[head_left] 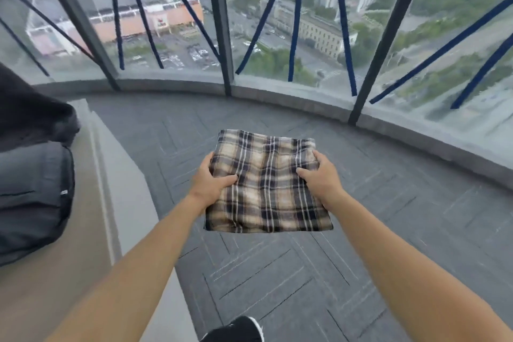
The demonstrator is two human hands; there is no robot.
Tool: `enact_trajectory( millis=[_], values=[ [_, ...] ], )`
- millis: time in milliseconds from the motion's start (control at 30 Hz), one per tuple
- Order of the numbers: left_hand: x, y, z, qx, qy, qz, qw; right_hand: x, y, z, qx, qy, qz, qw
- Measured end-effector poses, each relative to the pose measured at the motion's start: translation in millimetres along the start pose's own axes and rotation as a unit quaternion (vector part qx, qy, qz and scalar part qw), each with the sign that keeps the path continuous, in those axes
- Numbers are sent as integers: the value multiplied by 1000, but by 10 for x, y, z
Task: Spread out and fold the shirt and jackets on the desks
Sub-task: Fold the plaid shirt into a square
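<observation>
A plaid shirt [266, 183], beige with dark checks, is folded into a flat square and held in the air above the grey carpet. My left hand [209, 182] grips its left edge, thumb on top. My right hand [319, 178] grips its right edge the same way. On the desk [91, 216] at the left lie a folded dark grey jacket [33, 197] and, behind it, a black jacket [30, 116] in a heap.
The desk's edge runs diagonally along the left. Grey carpet tiles [305, 272] cover the floor ahead. A curved glass wall with dark frames [222, 36] and a low ledge closes off the far side. A black shoe [238, 330] shows at the bottom.
</observation>
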State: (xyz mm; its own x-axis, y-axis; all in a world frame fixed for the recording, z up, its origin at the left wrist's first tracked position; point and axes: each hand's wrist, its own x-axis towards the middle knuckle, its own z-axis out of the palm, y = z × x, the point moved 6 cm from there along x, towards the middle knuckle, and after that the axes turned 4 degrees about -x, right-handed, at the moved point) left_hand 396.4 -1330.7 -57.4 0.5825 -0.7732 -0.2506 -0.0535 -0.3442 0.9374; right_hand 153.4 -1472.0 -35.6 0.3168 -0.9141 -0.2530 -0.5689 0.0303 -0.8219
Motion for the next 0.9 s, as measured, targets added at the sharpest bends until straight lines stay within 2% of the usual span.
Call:
enact_trajectory(
  millis=[300, 467, 700, 900],
  values=[
    [1468, 151, -978, -43, 144, -14, 989, 1814, -1287, 1063, -30, -108, -70, 991],
    [2223, 205, -1350, -51, 224, -46, 972, 2852, -1918, 1649, -63, -187, -119, 973],
    [2993, 473, -1908, -74, 393, -70, 914, 4088, -3065, 2572, -81, -320, -217, 919],
    [3411, 549, -2478, -101, 487, -80, 864, 4674, -3879, 3514, -110, -393, -276, 870]
  ],
)
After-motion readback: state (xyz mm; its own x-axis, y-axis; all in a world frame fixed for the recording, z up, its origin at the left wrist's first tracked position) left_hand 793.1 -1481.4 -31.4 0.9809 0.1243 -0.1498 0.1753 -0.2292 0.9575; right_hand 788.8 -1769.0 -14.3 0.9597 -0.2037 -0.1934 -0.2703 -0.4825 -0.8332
